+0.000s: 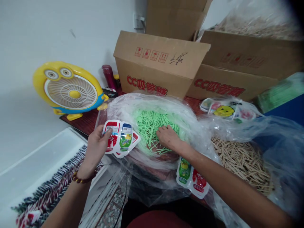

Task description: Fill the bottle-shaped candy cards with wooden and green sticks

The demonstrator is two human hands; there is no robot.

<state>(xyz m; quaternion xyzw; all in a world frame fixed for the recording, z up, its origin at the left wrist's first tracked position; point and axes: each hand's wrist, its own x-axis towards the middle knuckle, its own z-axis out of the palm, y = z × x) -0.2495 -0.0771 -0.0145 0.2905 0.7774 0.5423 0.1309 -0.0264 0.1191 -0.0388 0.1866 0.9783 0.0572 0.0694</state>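
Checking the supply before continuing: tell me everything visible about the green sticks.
The green sticks are thin, mostly straight and bright green, material unclear. They lie loose in a jumbled heap at many angles, inside an open, see-through plastic bag. The right hand reaches into the heap, fingers touching them.

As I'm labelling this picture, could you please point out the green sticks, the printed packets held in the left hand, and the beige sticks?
Green sticks (pixel 149 125): head view, middle of the pile.
Printed packets (pixel 125 139): head view, front packet's bottle print.
Beige sticks (pixel 242 161): head view, middle of the heap.
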